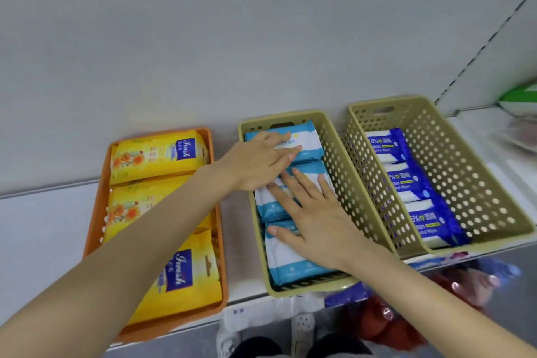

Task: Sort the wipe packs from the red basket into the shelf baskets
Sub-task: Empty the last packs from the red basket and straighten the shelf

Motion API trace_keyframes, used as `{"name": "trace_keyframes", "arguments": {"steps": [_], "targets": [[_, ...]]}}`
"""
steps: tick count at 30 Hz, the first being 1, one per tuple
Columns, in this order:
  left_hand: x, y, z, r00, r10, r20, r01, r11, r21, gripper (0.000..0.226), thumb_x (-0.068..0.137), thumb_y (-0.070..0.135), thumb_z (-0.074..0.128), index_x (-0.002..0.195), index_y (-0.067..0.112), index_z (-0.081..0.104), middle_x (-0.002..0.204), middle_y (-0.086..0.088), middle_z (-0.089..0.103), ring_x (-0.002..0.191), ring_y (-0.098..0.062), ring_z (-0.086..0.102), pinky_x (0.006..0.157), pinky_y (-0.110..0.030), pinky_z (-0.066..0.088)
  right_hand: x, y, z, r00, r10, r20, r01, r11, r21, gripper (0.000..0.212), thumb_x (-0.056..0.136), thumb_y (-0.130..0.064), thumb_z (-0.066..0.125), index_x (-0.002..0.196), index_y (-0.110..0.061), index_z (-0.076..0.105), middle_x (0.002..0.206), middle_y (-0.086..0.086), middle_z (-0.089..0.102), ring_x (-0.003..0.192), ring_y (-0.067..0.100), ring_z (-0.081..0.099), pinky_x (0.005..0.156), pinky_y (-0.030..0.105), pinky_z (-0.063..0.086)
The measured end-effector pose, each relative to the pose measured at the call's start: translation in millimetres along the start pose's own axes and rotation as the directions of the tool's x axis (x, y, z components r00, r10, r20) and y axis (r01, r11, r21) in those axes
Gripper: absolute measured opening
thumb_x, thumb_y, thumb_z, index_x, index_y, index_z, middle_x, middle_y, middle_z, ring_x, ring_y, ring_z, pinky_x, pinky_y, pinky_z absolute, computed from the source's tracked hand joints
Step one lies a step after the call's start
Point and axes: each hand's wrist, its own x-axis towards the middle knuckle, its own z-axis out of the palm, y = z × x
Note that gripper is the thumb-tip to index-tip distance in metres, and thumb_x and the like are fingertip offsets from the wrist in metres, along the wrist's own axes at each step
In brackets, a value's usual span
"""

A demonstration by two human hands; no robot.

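Baskets on shelf: 3. One orange basket [97,221], two beige: middle basket [343,183] and right basket [453,171].
Yellow packs [154,160]: 3, in the orange one.
Light-blue packs [290,261]: 3 visible, in the middle one; any beneath cannot be told.
Dark-blue packs [406,183]: 3, in the right one.
Green pack [520,99]: 1, far right, partly in view.
Hands: 2, left hand [258,166] and right hand [316,221].

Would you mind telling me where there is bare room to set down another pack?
The right beige basket has bare room between its dark blue packs and right wall. Bare shelf lies left of the orange basket. The middle basket is crowded: light blue packs, left hand and right hand fill it.
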Motion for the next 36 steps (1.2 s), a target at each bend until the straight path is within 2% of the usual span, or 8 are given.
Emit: {"name": "trace_keyframes", "arguments": {"steps": [8,11,14,20,23,26,30,36], "targets": [[3,-3,-2,1.0,-0.006,0.008,0.006,1.0,0.007,0.045,0.102,0.043,0.015,0.144,0.043,0.028,0.157,0.009,0.02,0.142,-0.015,0.015,0.111,-0.045,0.029,2,0,-1,1.0,-0.004,0.005,0.003,0.999,0.045,0.076,0.083,-0.072,0.005,0.149,-0.037,-0.01,0.16,-0.003,-0.013,0.137,0.007,-0.027,0.115,0.053,-0.01],[4,-1,-9,0.999,-0.031,-0.025,0.024,0.972,-0.233,0.046,0.102,0.042,0.017,0.14,0.033,0.043,0.154,0.008,0.03,0.141,-0.012,0.023,0.114,-0.03,0.019,0,-3,-9,0.999,-0.004,0.032,0.0,0.994,0.107,0.08,0.086,-0.072,0.016,0.151,-0.031,-0.006,0.159,-0.006,-0.014,0.141,0.006,-0.024,0.115,0.051,-0.013],[9,0,-21,0.985,-0.152,-0.08,0.087,0.842,-0.533,0.051,0.102,0.044,0.019,0.135,0.025,0.053,0.149,0.004,0.039,0.136,-0.011,0.033,0.114,-0.025,0.018,-11,5,-27,0.999,-0.017,-0.046,0.034,0.925,0.378,0.085,0.086,-0.073,0.023,0.152,-0.026,-0.002,0.154,-0.018,-0.015,0.138,-0.006,-0.023,0.118,0.037,-0.014],[27,59,-23,0.925,-0.182,-0.335,-0.008,0.87,-0.493,0.047,0.103,0.041,0.022,0.14,0.024,0.045,0.151,-0.001,0.035,0.14,-0.01,0.026,0.107,-0.013,0.011,-52,107,-78,0.923,0.306,-0.235,-0.043,0.687,0.726,0.076,0.084,-0.066,0.038,0.149,-0.027,0.025,0.154,-0.022,0.017,0.134,-0.021,0.01,0.109,0.001,0.006],[42,113,-3,0.941,-0.01,-0.338,-0.095,0.952,-0.292,0.06,0.094,0.055,0.02,0.145,0.027,0.035,0.157,-0.003,0.022,0.145,-0.014,0.017,0.119,-0.036,0.01,-62,171,-68,0.92,0.381,-0.089,-0.261,0.768,0.585,0.062,0.094,-0.048,0.042,0.149,-0.025,0.026,0.157,-0.01,0.017,0.139,-0.008,0.011,0.098,-0.006,0.001],[75,133,7,0.967,0.036,-0.254,-0.043,0.999,-0.022,0.058,0.096,0.058,0.016,0.148,0.034,0.026,0.16,0.001,0.011,0.147,-0.016,0.006,0.119,-0.045,0.003,-50,204,-41,0.924,0.355,0.145,-0.383,0.853,0.355,0.061,0.099,-0.04,0.04,0.151,-0.022,0.015,0.16,0.005,0.001,0.147,0.014,0.002,0.113,0.017,0.001],[106,131,14,0.983,-0.052,-0.174,0.04,0.997,-0.069,0.052,0.1,0.049,0.017,0.149,0.033,0.023,0.16,0.001,0.012,0.148,-0.016,0.001,0.118,-0.042,-0.001,-14,205,-14,0.967,0.25,0.055,-0.255,0.958,0.128,0.064,0.098,-0.051,0.03,0.152,-0.027,0.006,0.161,0.002,-0.004,0.147,0.017,-0.006,0.12,0.035,0.001],[110,128,33,0.965,-0.001,-0.262,0.036,0.991,0.13,0.057,0.097,0.051,0.01,0.149,0.031,0.024,0.159,-0.002,0.016,0.148,-0.02,0.002,0.119,-0.043,0.001,5,207,10,0.977,0.212,-0.028,-0.211,0.976,0.046,0.061,0.097,-0.052,0.019,0.152,-0.028,0.005,0.16,0.002,-0.008,0.147,0.017,-0.01,0.118,0.037,-0.009]]}}
